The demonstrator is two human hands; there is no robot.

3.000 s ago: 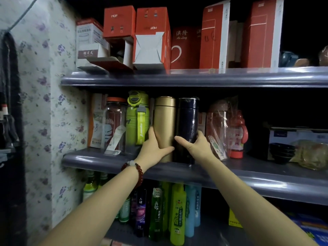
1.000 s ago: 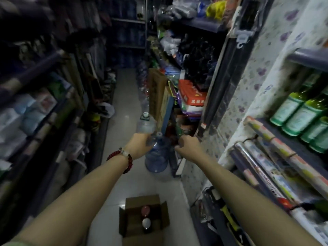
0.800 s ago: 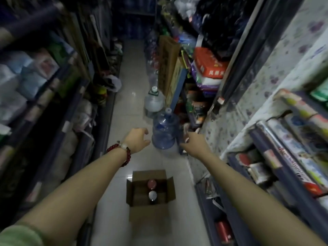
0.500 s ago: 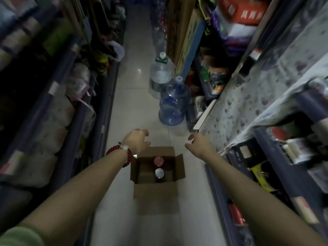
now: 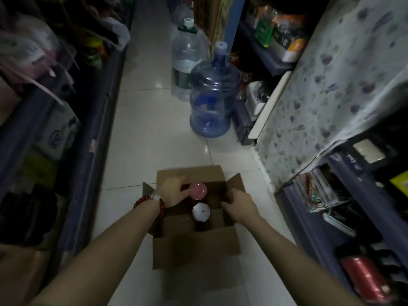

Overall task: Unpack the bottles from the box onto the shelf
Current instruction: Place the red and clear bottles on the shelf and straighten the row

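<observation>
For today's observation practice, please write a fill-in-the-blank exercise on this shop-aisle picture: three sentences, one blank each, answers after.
1. The cardboard box on the floor holds ____ bottles.
2. The left hand touches the bottle with the ____ cap.
3. The bead bracelet sits on the ____ wrist.

Missing words: two; pink; left

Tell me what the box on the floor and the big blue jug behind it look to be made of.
Box: brown corrugated cardboard by the look of it, matte, with folded-out flaps.
Big blue jug: translucent blue plastic, it seems, glossy; light glints on its ribbed wall and you can see through it.
</observation>
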